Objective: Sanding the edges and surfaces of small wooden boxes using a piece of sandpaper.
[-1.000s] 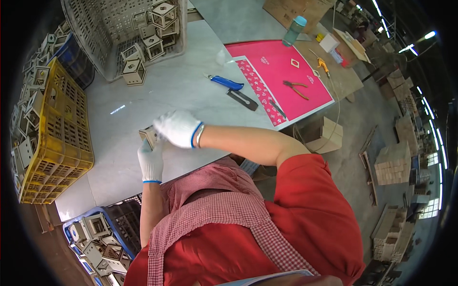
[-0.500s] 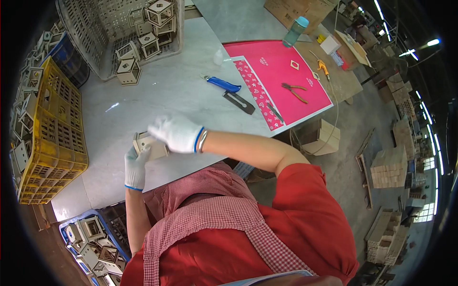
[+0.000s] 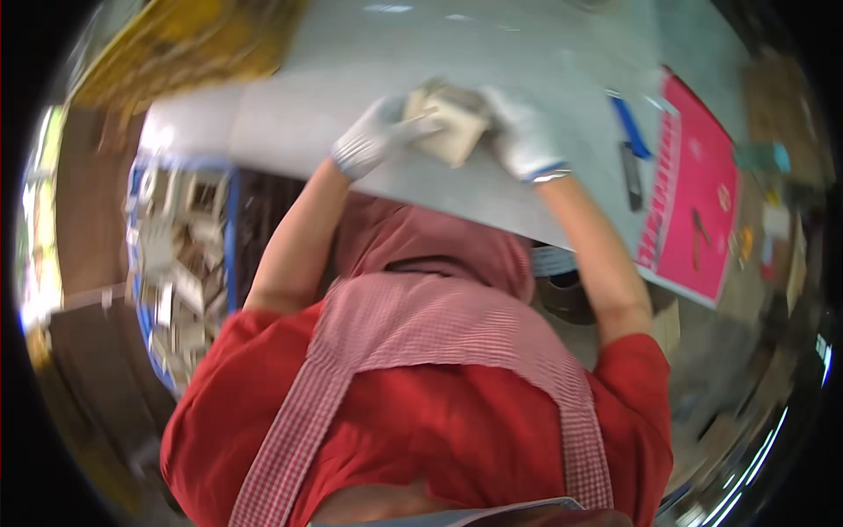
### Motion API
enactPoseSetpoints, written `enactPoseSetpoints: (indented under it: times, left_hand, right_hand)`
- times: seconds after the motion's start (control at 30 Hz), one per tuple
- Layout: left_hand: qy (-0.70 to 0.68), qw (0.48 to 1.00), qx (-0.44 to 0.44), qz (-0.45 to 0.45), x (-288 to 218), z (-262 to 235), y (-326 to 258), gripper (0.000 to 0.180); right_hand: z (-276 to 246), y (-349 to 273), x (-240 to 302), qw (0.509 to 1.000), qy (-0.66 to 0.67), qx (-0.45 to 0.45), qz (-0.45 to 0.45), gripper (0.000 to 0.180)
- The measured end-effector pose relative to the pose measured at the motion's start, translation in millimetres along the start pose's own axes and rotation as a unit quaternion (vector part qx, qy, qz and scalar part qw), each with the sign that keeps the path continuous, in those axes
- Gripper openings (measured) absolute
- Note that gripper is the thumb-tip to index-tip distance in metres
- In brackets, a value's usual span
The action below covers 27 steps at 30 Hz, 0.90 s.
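A small pale box frame (image 3: 457, 132), wooden-looking with open sides, is held between my two gloved hands above the grey table near its front edge. My left hand (image 3: 378, 139) grips its left side, the thumb lying across the near face. On the opposite side my right hand (image 3: 522, 133) has its fingers against the box's edge; motion smears the fingertips. Both hands wear white knit gloves. The box is blurred, so its holes and inner parts cannot be made out.
A blue-rimmed crate (image 3: 233, 237) of similar frames stands at my left, below the table (image 3: 351, 53). A yellow crate (image 3: 193, 44) sits at far left. To the right lie a blue-handled cutter (image 3: 630, 127), a dark flat tool (image 3: 630, 176), a pink sheet (image 3: 702, 202), pliers (image 3: 699, 230) and a bottle (image 3: 762, 157).
The head view has swung left and down, bringing the blue-rimmed crate further into view. My right hand has come from above the box frame to its right side; my left hand keeps its hold.
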<state>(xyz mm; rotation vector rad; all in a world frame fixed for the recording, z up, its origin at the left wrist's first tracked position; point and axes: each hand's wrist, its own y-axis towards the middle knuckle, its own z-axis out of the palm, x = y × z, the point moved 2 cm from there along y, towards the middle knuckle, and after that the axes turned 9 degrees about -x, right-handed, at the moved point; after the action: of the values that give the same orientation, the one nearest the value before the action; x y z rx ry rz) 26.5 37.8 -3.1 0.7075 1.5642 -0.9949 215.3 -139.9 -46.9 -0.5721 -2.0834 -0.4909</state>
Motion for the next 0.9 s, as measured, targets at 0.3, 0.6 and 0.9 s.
enactPoseSetpoints:
  times: [0.3,0.6,0.9]
  left_hand:
    - [-0.036,0.998,-0.046,-0.020,12.7,12.8,-16.6,0.028]
    - [-0.118,0.934,-0.243,0.232,94.9,83.3,8.0,0.024]
    - [0.065,0.957,-0.127,0.251,42.2,76.8,9.4,0.025]
  right_hand:
    - [-3.1,1.1,30.1,0.947,-0.254,-0.045,-0.190,0.061]
    - [49.9,-52.4,127.8,0.908,-0.270,-0.144,-0.287,0.062]
    - [47.1,-84.2,82.4,0.953,-0.184,-0.137,-0.199,0.059]
